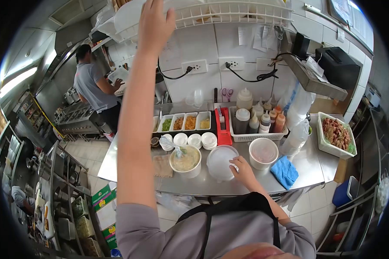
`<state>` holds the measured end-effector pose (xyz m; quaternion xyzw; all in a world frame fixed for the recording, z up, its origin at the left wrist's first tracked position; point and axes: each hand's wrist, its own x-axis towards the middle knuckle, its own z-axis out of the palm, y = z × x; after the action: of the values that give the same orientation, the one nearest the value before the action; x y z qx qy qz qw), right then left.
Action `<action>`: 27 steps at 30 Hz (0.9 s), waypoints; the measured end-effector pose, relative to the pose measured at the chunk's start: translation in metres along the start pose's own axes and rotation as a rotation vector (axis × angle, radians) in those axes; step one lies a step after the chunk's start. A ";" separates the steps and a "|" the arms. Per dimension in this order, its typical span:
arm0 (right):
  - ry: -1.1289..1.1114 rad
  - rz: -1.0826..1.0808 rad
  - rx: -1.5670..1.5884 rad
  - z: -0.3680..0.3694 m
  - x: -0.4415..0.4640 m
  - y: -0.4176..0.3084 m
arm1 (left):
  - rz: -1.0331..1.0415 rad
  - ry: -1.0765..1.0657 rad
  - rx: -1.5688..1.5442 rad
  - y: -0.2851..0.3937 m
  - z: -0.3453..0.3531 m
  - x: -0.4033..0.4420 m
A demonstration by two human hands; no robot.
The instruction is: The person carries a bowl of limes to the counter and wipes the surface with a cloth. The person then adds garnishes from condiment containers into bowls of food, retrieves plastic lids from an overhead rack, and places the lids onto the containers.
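Observation:
My left hand (154,28) is raised to the white wire rack (229,13) on the wall. Its thumb stands apart and the fingertips run past the top of the view; I see nothing held in it. At the counter, my right hand (242,169) has its fingers and thumb closed at the right edge of a round translucent plastic lid (220,160). What lies beneath that lid is hidden. Left of it stands a white tub (186,163) of pale soup with a clear bag on top. To the right is a white tub (263,152) with reddish contents.
Behind the tubs are topping trays (178,122), small white dishes (194,140), a red dispenser (223,127) and a basket of sauce bottles (257,136). A blue cloth (284,172) and a meat bin (337,136) are rightward. A co-worker (95,82) stands back left.

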<state>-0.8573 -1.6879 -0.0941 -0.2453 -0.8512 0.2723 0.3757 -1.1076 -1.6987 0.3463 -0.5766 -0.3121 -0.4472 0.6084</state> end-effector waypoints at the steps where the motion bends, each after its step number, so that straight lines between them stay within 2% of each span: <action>1: -0.024 0.037 0.055 -0.006 -0.003 -0.007 | 0.008 -0.045 0.047 -0.006 0.008 0.011; 3: 0.056 -0.017 0.024 -0.015 -0.007 -0.012 | -0.044 -0.336 0.108 -0.061 0.046 0.001; 5: 0.115 -0.007 0.047 -0.029 -0.008 -0.017 | -0.388 -0.564 0.104 -0.038 0.024 0.037; 7: 0.153 0.067 0.130 -0.051 -0.011 -0.025 | -0.369 -0.271 -0.021 -0.041 0.015 0.049; 9: 0.213 0.115 0.229 -0.071 -0.013 -0.031 | -0.227 0.081 0.011 -0.013 -0.014 0.048; 11: 0.256 0.134 0.249 -0.092 -0.016 -0.039 | -0.380 -0.207 0.044 0.057 -0.066 0.031; 12: 0.358 0.057 0.196 -0.100 -0.015 -0.047 | -0.530 -0.368 -0.154 0.093 -0.084 0.010; 13: 0.456 -0.016 0.140 -0.107 -0.012 -0.057 | -0.629 -0.413 -0.616 0.124 -0.089 -0.023; 14: 0.584 -0.085 0.138 -0.114 -0.005 -0.076 | -0.590 -0.820 -0.546 0.151 -0.106 -0.032; 15: 0.709 -0.157 0.129 -0.117 0.003 -0.090 | -0.413 -0.886 -0.693 0.174 -0.105 -0.055; 17: 0.526 -0.134 0.275 -0.113 0.001 -0.094 | -0.495 -1.088 -1.018 0.212 -0.093 -0.103; 18: 0.432 -0.121 0.351 -0.112 -0.003 -0.093 | -0.766 -1.040 -1.129 0.228 -0.087 -0.126; 19: 0.196 0.108 0.392 -0.109 -0.013 -0.075 | -1.043 -0.972 -1.223 0.238 -0.083 -0.149; 20: 0.189 0.234 0.532 -0.102 -0.015 -0.073 | -1.182 -0.976 -1.160 0.242 -0.081 -0.175; 21: 0.180 0.362 0.672 -0.093 -0.017 -0.072 | -1.399 -0.902 -1.271 0.243 -0.085 -0.193; 23: 0.233 0.428 0.885 -0.071 -0.024 -0.062 | -1.814 -0.688 -1.453 0.239 -0.097 -0.216; 24: 0.263 0.470 0.991 -0.062 -0.029 -0.059 | -1.770 -0.757 -1.418 0.240 -0.106 -0.221; 27: -0.066 0.311 0.548 -0.063 -0.037 -0.048 | -1.821 -1.033 -1.320 0.244 -0.132 -0.250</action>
<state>-0.7969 -1.7289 -0.0457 -0.2534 -0.7101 0.5535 0.3539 -1.0066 -1.7976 0.0007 -0.4546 -0.5175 -0.4992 -0.5257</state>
